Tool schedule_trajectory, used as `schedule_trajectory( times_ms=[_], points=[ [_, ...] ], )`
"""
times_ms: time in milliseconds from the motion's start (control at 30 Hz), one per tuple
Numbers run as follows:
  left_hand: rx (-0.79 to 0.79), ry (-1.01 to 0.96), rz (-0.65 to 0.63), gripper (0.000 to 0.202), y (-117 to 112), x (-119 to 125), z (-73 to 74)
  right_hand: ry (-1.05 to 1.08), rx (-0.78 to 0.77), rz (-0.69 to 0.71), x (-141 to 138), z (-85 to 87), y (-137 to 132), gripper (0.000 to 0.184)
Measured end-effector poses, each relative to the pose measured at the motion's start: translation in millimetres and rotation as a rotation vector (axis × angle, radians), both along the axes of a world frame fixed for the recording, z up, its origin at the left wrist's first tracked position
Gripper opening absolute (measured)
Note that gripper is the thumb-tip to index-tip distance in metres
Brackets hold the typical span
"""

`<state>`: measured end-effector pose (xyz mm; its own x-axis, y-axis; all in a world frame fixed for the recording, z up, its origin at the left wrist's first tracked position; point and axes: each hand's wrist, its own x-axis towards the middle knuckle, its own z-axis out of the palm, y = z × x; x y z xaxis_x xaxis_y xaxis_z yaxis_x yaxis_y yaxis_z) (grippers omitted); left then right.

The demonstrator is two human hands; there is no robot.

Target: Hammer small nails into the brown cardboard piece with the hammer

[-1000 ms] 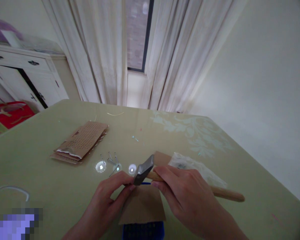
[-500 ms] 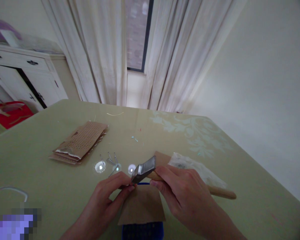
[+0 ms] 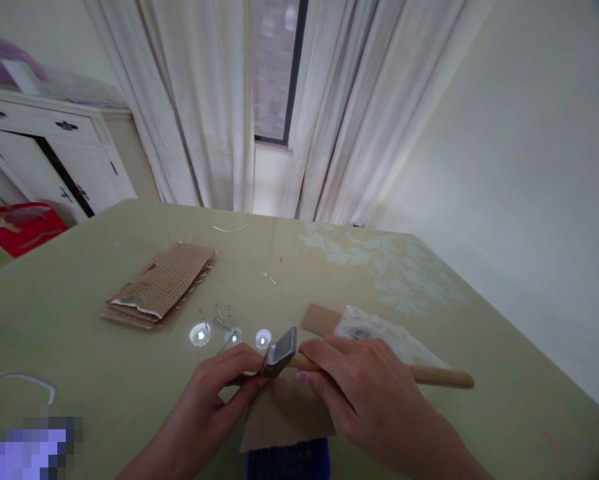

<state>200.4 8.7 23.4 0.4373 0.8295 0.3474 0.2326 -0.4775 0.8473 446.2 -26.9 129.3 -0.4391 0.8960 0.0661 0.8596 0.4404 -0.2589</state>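
My right hand (image 3: 366, 380) is closed around the wooden handle of a hammer (image 3: 280, 353), close to its metal head. The handle's end sticks out to the right, past the hand. My left hand (image 3: 224, 393) pinches thumb and forefinger together at the far left corner of a brown cardboard piece (image 3: 286, 413); what is between the fingertips is hidden. The hammer head is right at those fingertips. Under the cardboard is a blue block-like object (image 3: 289, 461), mostly covered.
Several nails (image 3: 224, 319) lie by small shiny discs (image 3: 200, 335) beyond my left hand. Stacked perforated cardboard (image 3: 164, 283) lies at the left. A clear plastic bag (image 3: 389, 333) and another cardboard piece (image 3: 320, 319) are beyond my right hand. A white cable (image 3: 24, 379) curves at the left.
The hammer head has come down and slightly left, towards my left fingertips. The cardboard and the blue object have shifted a little to the right.
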Motion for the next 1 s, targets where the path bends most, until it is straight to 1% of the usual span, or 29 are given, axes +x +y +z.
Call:
schedule_trajectory(
  times_ms=[67,133,200,233,333,367,400,467,567,667,767,867,1000],
  points=[
    [0.001,0.002,0.003,0.015,0,0,-0.5,0.020,-0.008,-0.002,3,1.2,0,0.009],
    [0.003,0.003,0.020,0.015,-1,-1,-1.6,0.084,-0.011,-0.020,8,3.9,0,0.008],
    [-0.005,0.018,0.061,0.012,-4,-4,-3.9,0.149,-0.017,-0.053,14,7.3,1,0.009],
    [-0.017,0.031,0.083,0.018,-6,-6,-5.7,0.171,-0.021,-0.070,16,8.8,1,0.011],
    [-0.089,0.086,0.104,0.054,-12,-13,-12.6,0.164,-0.018,-0.099,20,11.2,3,0.015],
    [-0.115,0.105,0.092,0.061,-13,-14,-14.9,0.142,-0.015,-0.097,20,11.1,3,0.015],
    [-0.138,0.125,0.074,0.063,-14,-15,-17.1,0.119,-0.013,-0.090,20,10.6,3,0.015],
    [-0.169,0.153,0.062,0.059,-15,-14,-20.1,0.089,-0.002,-0.062,17,8.9,3,0.014],
    [-0.205,0.167,0.077,0.057,-15,-11,-20.9,0.088,0.017,-0.018,13,5.2,2,0.007],
    [-0.226,0.156,0.068,0.055,-15,-9,-19.1,0.037,-0.024,0.006,9,1.6,0,0.007],
    [-0.229,0.131,0.081,0.056,-16,-9,-17.0,-0.002,-0.057,0.006,6,-0.2,0,0.010],
    [-0.244,0.113,0.096,0.057,-16,-8,-14.1,0.022,-0.079,-0.003,4,-0.2,1,0.007],
    [-0.257,0.125,0.049,0.054,-15,-6,-10.6,-0.013,-0.125,-0.002,2,-2.0,4,0.010]
  ],
)
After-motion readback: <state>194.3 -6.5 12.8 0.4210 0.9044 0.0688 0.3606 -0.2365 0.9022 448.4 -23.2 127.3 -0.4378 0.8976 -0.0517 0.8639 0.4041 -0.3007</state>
